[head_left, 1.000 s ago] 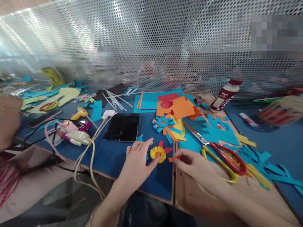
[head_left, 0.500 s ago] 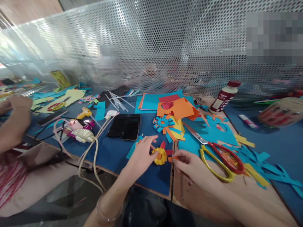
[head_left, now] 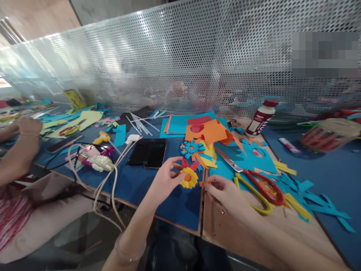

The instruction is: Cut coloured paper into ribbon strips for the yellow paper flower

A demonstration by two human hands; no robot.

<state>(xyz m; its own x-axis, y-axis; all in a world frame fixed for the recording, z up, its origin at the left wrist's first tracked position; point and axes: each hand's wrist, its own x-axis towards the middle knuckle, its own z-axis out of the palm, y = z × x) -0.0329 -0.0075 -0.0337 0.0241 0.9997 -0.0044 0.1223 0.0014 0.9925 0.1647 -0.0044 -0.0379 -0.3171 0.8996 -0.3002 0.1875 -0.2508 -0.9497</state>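
A yellow paper flower (head_left: 192, 179) with an orange centre and red paper petals behind it is pinched at its left side by my left hand (head_left: 166, 178). Between thumb and forefinger, my right hand (head_left: 227, 194) holds a small orange paper piece (head_left: 201, 184) just right of the flower. Past the flower lies a blue fringed paper flower (head_left: 192, 147) with orange strips. Large scissors (head_left: 238, 169), with one red and one yellow handle loop, rest beside my right hand, which covers part of the yellow loop.
Orange paper sheets (head_left: 213, 131) lie at the back. A dark red bottle (head_left: 261, 118), a glue stick (head_left: 289, 145) and blue strips (head_left: 313, 194) are on the right. Leftward are a black tablet-like device (head_left: 148, 152), a yellow glue gun (head_left: 102, 138), cables (head_left: 114, 188) and another person's hands (head_left: 29, 130).
My left hand has lifted and tilted the yellow flower, so both red petals now point up behind it. My right hand stays beside it with the orange piece. The view has shifted slightly.
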